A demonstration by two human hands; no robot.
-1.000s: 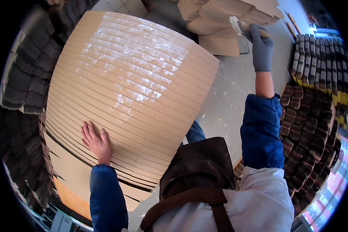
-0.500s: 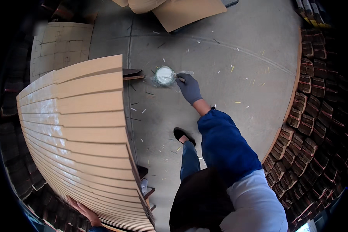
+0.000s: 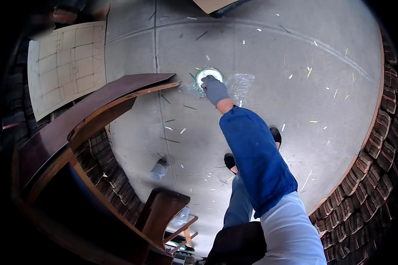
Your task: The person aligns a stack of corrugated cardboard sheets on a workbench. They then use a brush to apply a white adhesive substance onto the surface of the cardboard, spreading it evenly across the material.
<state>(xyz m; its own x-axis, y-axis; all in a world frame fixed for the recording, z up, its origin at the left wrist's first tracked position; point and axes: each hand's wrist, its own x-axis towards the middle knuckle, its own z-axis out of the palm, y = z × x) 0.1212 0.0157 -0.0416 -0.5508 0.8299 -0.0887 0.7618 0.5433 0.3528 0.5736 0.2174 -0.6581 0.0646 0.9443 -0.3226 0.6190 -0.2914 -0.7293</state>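
Note:
My right hand (image 3: 214, 87), in a grey glove, is closed above a round tub (image 3: 209, 75) of white paste on the floor. In the earlier picture a short pale handle, like a brush's, showed in its grip; the glove now covers most of it. Crinkled clear plastic (image 3: 241, 86) lies around the tub and spreads to its right. Left of the tub, the pointed end of a dark brown wooden table (image 3: 132, 84) juts toward it without touching. My left hand is out of view.
A pale board with dark lines (image 3: 68, 66) lies at the left. Dark stacked bundles (image 3: 340, 198) line the right side. A grey cup (image 3: 158, 170) is on the floor near the table, among scattered coloured strips. A cardboard piece (image 3: 212, 5) shows at the top.
My view has shifted; the overlapping cardboard sheets and my left hand have left it, exposing the brown table. My right hand has moved over the tub. Both my feet now show.

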